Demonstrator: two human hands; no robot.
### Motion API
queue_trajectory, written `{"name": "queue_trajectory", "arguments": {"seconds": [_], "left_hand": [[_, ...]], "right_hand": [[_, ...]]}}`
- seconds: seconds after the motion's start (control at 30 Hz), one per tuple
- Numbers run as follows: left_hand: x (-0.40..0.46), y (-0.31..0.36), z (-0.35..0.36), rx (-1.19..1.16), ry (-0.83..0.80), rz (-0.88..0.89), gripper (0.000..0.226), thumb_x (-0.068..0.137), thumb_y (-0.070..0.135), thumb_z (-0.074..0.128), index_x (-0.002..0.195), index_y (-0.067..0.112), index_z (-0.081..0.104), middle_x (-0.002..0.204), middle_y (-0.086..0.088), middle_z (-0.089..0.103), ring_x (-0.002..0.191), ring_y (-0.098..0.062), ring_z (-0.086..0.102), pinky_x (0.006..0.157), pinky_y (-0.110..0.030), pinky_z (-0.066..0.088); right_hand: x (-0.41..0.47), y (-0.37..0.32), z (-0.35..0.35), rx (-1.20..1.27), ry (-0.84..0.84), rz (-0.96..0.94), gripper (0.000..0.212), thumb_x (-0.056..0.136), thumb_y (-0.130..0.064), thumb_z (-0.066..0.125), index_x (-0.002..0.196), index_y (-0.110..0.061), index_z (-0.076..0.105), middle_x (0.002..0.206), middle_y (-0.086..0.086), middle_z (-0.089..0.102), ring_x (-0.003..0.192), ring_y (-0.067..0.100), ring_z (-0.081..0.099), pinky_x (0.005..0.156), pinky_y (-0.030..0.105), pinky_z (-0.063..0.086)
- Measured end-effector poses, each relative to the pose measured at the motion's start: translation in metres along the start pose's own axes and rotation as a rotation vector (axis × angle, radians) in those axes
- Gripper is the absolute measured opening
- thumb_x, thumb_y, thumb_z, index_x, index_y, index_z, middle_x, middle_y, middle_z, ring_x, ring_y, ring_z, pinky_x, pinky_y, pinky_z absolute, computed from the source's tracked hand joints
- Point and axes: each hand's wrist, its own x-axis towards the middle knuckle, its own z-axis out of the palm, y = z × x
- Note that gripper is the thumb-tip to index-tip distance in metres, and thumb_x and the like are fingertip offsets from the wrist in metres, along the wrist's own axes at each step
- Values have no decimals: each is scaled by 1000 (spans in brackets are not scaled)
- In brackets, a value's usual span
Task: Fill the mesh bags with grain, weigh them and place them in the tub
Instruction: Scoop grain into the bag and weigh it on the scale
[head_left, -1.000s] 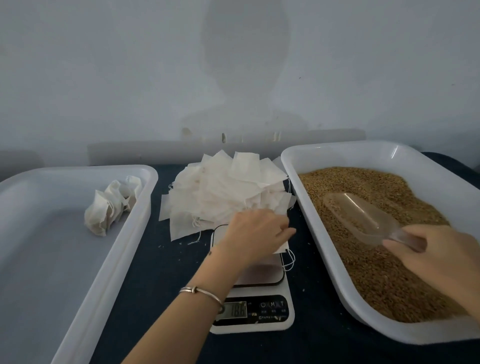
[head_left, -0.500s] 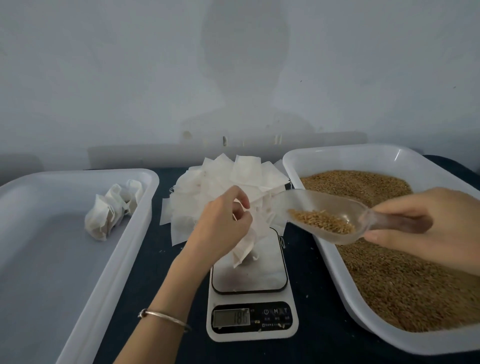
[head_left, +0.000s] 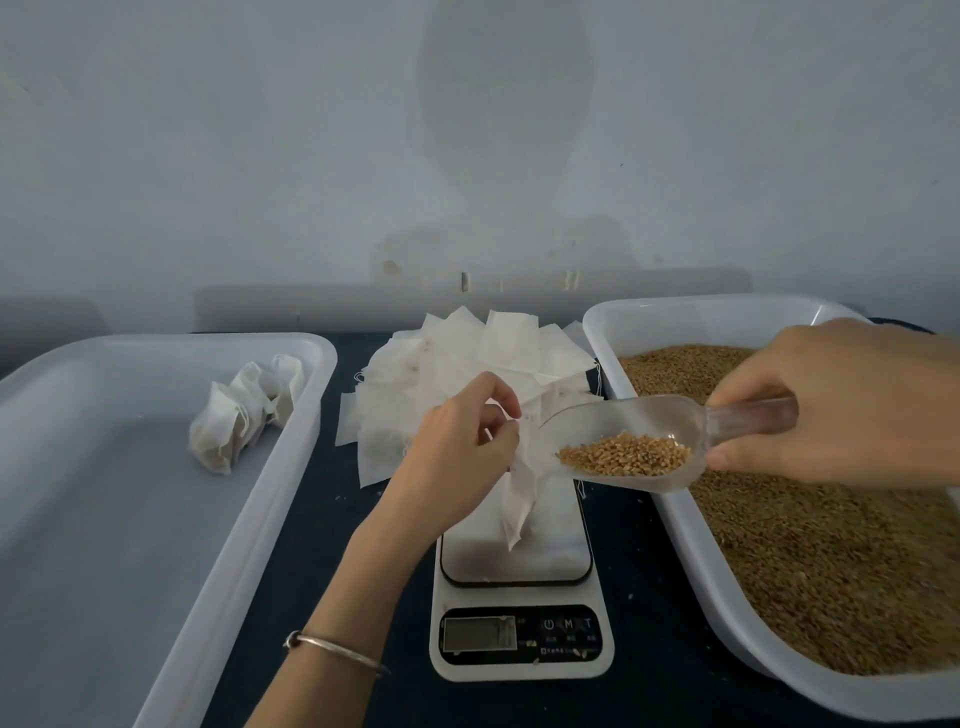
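- The left hand (head_left: 457, 447) pinches an empty mesh bag (head_left: 522, 493), which hangs over the plate of the scale (head_left: 519, 587).
- The right hand (head_left: 841, 405) grips the handle of a clear scoop (head_left: 639, 441) part-filled with grain, its mouth touching the bag's top.
- Behind the scale lies a pile of bags (head_left: 467, 364).
- Right of the scale, a tray (head_left: 691, 545) holds grain (head_left: 831, 571).
- Left of the scale, the tub (head_left: 249, 545) holds filled bags (head_left: 244, 410).
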Motion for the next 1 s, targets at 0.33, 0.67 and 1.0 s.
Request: {"name": "queue_trajectory", "arguments": {"seconds": [0.33,0.67,1.0], "left_hand": [[-3,0,3,-25,-10,-7,20,94,10,50,84,27,47,64,-3,62,50,-4,42,49,-11,36],[-3,1,5,-47,-10,-17,17,93,9,51,86,24,49,62,1,64,49,-2,45,50,-10,37],[-3,1,4,-56,4,-22,18,92,8,51,85,24,49,62,0,65,48,-1,46,49,-10,36]], "right_hand": [[3,-5,-10,-115,40,-7,50,39,-80,35,83,-66,54,72,-25,66,73,0,62,70,32,54],[3,-13,-15,-148,52,45,26,56,-68,59,79,-57,61,70,-20,66,67,4,61,68,31,54],[2,-9,-13,-119,53,48,29,51,-70,53,80,-68,53,68,-22,65,66,3,61,66,32,54]]}}
